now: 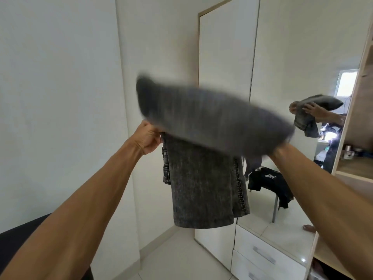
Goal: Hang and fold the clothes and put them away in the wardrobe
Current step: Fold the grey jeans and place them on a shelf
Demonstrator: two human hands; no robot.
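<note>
Holding a pair of dark grey washed jeans (201, 188) up in the air in front of the wardrobe (226, 57), the person is reaching both bare arms forward. The left hand (149, 138) is gripping one edge of the jeans, its fingers curling tightly round the fabric on the side farther from the wardrobe's mirror (292, 57). The right hand (277, 153) is disappearing under the jeans on the side nearer that mirror. Its fingers are lying hidden beneath the cloth, so I cannot tell whether they are spreading or pinching. The upper part of the jeans is stretching across between the two hands and is showing as a blur, while the lower part is hanging straight down in front of the wardrobe, clear of the floor (171, 259). Below the mirror, the wardrobe's white drawers (262, 249) are sitting closed. The mirror is reflecting the hands with the jeans, and a black garment (268, 178) draping over a chair (274, 207).
</note>
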